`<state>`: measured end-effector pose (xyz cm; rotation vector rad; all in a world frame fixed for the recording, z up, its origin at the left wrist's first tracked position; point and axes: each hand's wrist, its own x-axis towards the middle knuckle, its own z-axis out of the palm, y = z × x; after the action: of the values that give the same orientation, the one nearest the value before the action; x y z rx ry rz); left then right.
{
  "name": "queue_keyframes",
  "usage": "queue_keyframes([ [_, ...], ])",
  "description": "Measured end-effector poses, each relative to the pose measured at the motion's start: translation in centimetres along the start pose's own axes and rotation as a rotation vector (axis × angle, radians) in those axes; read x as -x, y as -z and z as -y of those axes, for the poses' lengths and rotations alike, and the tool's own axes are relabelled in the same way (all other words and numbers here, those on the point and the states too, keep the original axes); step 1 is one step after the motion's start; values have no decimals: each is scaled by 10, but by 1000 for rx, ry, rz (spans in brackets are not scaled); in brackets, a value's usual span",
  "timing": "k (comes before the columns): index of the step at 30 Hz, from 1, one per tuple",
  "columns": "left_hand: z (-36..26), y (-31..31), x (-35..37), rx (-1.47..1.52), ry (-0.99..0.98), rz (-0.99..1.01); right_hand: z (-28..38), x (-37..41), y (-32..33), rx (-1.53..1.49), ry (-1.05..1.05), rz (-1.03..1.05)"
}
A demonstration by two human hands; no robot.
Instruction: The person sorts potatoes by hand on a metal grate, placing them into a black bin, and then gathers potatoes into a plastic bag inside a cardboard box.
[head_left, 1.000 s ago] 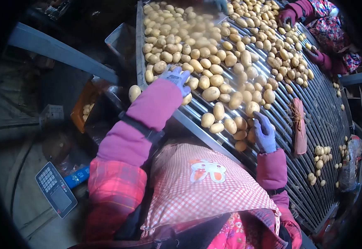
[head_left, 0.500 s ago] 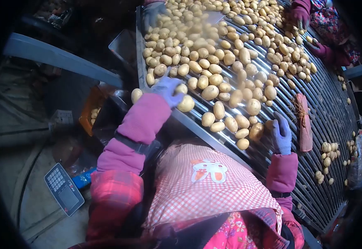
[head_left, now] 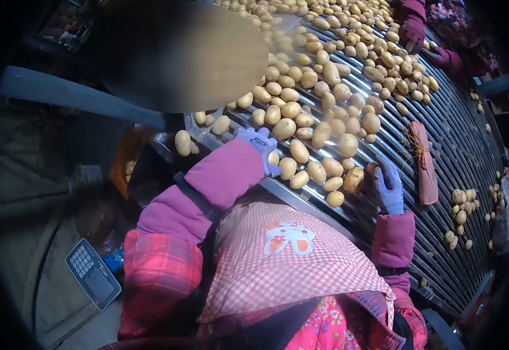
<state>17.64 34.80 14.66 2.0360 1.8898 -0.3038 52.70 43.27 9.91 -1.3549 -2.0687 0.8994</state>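
Note:
My left hand [head_left: 258, 150], in a lavender glove, reaches over the near metal edge of the roller table with its fingers apart. A potato [head_left: 274, 158] lies against its fingers, partly hidden. My right hand [head_left: 389, 186], gloved alike, is farther right over the rollers. Its fingers and thumb close on a small brownish potato [head_left: 372, 168], of which only part shows. Between my hands lies a loose group of potatoes, among them a darker, blotchy potato [head_left: 354, 180] close to my right hand.
A co-worker's gloved hand [head_left: 412, 32] is among potatoes at the far side. On the rollers lies a pink wrapped bundle [head_left: 423, 166]. A keypad scale display [head_left: 93, 274] and an orange crate [head_left: 125, 160] stand lower left. A blurred oval covers the upper left.
My left hand has moved right and slightly down, away from the potatoes it was touching; potatoes now sit left of it at the table's corner. My right hand has shifted slightly left with its potato.

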Motion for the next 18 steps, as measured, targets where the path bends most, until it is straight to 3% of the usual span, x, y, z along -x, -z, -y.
queue_keyframes([
  [1, 3, -5, -3, -4, -6, -1, 1, 1, -2, -30, 32, -5],
  [3, 12, -14, -9, 321, 76, -135, 7, 4, -2, -19, 13, -17],
  [4, 17, -14, -11, 644, 137, -145, 9, 5, -2, -17, 2, -24],
  [5, 26, -30, -14, 1213, 121, -157, 13, 3, -3, -13, -2, -28],
  [7, -9, 22, 10, 2055, 327, -193, 23, -2, -9, -20, -24, -8],
  [8, 0, 5, 5, 2372, 275, -163, 19, -6, -17, -68, -34, 27],
  [9, 12, -19, 0, 2686, 197, -129, 30, -13, -22, -18, 117, 25],
  [10, 18, -25, 8, 2649, 205, -40, 36, -18, -28, -24, 152, 56],
  [11, 19, -31, 15, 2662, 203, -74, 41, -23, -33, -27, 185, 88],
  [13, 18, -30, 30, 3052, 68, -357, 42, -28, -36, -4, 224, 109],
  [14, 42, -37, 38, 2939, -18, -236, 35, -30, -36, -25, 173, 102],
  [16, 72, -47, 72, 2803, 109, -532, 34, -32, -32, -35, 120, 89],
  [17, 83, -45, 97, 2820, 60, -627, 29, -34, -31, -52, 106, 82],
  [18, 97, -45, 118, 2829, 246, -749, 29, -37, -29, -67, 104, 86],
])
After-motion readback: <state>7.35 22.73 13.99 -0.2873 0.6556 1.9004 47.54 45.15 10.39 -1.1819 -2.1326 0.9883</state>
